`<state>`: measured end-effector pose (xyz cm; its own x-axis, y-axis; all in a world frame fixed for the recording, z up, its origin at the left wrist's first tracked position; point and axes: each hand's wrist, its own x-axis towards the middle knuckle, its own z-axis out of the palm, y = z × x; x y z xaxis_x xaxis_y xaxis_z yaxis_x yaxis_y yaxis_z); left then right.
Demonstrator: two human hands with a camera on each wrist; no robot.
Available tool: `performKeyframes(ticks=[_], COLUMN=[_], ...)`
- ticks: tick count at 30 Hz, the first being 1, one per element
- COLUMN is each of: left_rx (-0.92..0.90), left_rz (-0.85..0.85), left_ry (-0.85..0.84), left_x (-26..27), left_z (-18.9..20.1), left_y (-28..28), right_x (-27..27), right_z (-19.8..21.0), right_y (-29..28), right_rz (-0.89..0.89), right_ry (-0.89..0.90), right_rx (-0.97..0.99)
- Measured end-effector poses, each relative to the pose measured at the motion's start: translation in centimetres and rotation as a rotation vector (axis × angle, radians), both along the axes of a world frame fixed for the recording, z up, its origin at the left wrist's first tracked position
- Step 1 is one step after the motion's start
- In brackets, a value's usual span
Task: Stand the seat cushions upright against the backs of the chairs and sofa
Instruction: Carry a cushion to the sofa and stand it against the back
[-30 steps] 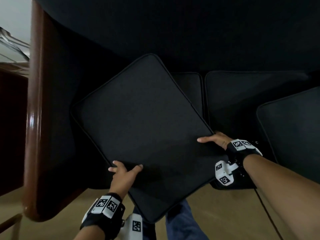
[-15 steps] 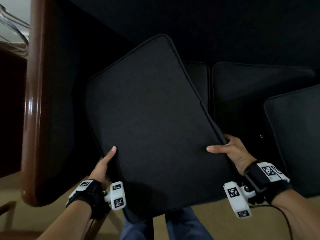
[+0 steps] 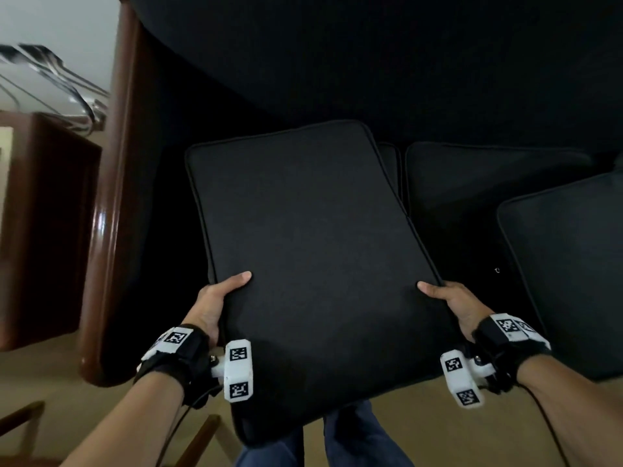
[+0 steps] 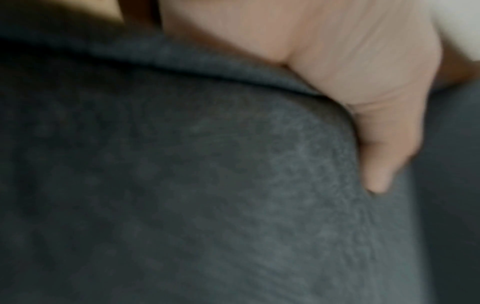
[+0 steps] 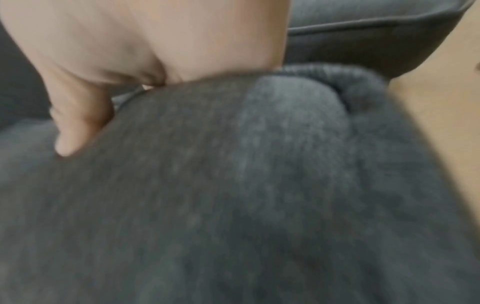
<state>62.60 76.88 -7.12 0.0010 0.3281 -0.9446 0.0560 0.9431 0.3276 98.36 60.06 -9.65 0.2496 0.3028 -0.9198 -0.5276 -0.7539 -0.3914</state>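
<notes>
- A tan floor (image 3: 421, 429) ran across the bottom of the head view, and showed again at the right edge of the right wrist view.
- A dark reddish wooden cabinet (image 3: 47, 230) stood at the left edge of the frame.
- A pale wall (image 3: 57, 25) filled the upper left corner, with blurred grey streaks (image 3: 50, 75) below it, too smeared to identify.
- Blue trouser legs (image 3: 357, 439) showed at bottom centre.
- Brown wooden bars (image 3: 23, 419) crossed the lower left corner.
</notes>
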Motion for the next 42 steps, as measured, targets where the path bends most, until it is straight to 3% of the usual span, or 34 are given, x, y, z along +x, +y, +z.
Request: performKeyframes(ticks=[3,5,8,12,17,20,22,24,27,29,31,34,38,42], left_rx=[0.167,0.300,0.475,0.599,0.800,0.957,1.062,1.103,1.086,1.076,1.067,1.142,1.366,1.240], left_rz=[-0.065,-0.117,-0.289,-0.782,-1.369,-1.596,-1.743,-1.897,-2.081,-2.113,-2.050,-1.947,-1.781,-1.682], left_ry=[0.010,0.034,0.179,0.449,0.561,0.570,0.568,0.583,0.575,0.590,0.610,0.609,0.588,0.681], left_x=[1.8,3.8,6.7,11.4,15.5,15.8,15.7,15.5,14.3,12.6,10.6,8.0,6.1,4.8], left_z=[3.2,5.7,8.0,13.8,20.0,22.4,23.6,23.9,23.0,21.7,20.7,19.5,18.3,18.7], left_y=[1.1,1.9,3.1,2.4,-0.5,-0.1,0.3,0.5,0.6,1.2,2.2,3.3,4.7,8.5], right_x=[0.2,-0.1,-0.6,-0.2,1.3,2.1,2.4,1.9,0.6,-0.5,-2.1,-4.0,-2.6,-1.4], right_z=[-0.4,-0.1,1.6,7.3,19.1,23.1,24.3,24.8,22.8,20.9,19.9,19.9,20.7,21.7], right_y=[-0.1,0.1,1.6,4.7,5.9,6.1,5.9,5.8,5.3,5.0,5.1,5.9,6.7,6.4], right_rz=[0.066,0.200,0.290,0.390,0.483,0.727,0.892,1.161,1.584,1.606,1.550,1.539,1.435,1.456], right_ry=[0.000,-0.071,-0.178,-0.380,-0.921,-1.249,-1.330,-1.273,-1.022,-0.891,-0.857,-0.936,-1.027,-1.110], right_rx=[-0.080,-0.124,-0.120,0.075,0.522,0.664,0.699,0.641,0.367,0.224,0.204,0.303,0.201,0.091])
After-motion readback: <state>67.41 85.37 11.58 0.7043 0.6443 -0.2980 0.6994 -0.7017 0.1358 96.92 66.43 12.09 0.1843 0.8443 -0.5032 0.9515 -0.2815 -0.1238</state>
